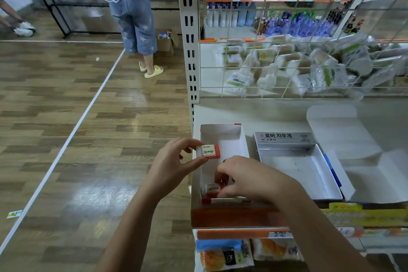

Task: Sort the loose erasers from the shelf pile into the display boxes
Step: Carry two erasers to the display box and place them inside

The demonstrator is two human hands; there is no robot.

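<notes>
Erasers are what I have in both hands: my left hand (174,163) pinches a red-and-white 2B eraser (208,151) between thumb and fingertips, its label facing up, held just over the left wall of the red-and-white display box (229,137). My right hand (249,178) reaches down into the near end of that same box, fingers curled in a narrow grip round a second eraser (213,189) that lies at the bottom by the front wall; a little of its white label and red sleeve shows under my fingertips. The far part of this box shows bare white card. Just beside it to the right stands a silver display box (287,139) with Korean lettering on its raised back flap and a blue edge along its right side; its tray shows only bare bottom. Both boxes rest on the white shelf (220,112), whose orange front edge runs below them. Behind a wire grid (287,68) at the back lie packs of cotton swabs (238,81). On the wooden floor to the left, another person in star-patterned jeans and yellow slippers (152,70) stands well apart from me.
</notes>
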